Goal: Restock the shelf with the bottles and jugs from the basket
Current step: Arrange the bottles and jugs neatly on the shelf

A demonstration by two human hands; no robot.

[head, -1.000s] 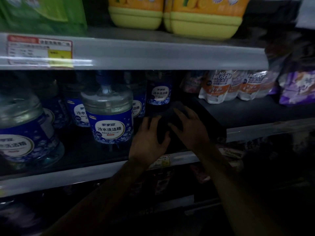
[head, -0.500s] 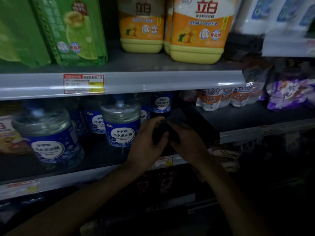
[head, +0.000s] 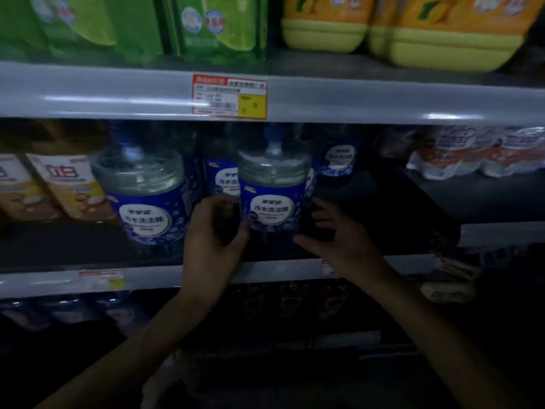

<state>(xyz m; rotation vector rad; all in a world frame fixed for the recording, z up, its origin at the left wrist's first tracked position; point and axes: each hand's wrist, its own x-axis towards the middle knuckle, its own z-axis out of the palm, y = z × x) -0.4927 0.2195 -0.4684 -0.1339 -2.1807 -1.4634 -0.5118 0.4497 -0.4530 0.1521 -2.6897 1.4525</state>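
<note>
Flanked the front blue-labelled jug (head: 272, 202) on the dim shelf (head: 153, 277) with left hand (head: 211, 246), curled, grasp impossible to tell, and right hand (head: 339, 246), released, fingers spread.

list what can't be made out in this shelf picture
- Price tag, head view: print smeared by motion blur.
- Yellow jugs, head view: tops cut off by the upper frame edge.
- Bottom shelf goods, head view: lost in darkness.
- Left hand, right hand, head view: each grip's contents hidden by dark and blur.

Dim, motion-blurred frame; glare streaks on shelf rail (head: 354, 101); lower area nearly black, perhaps underexposed.
</note>
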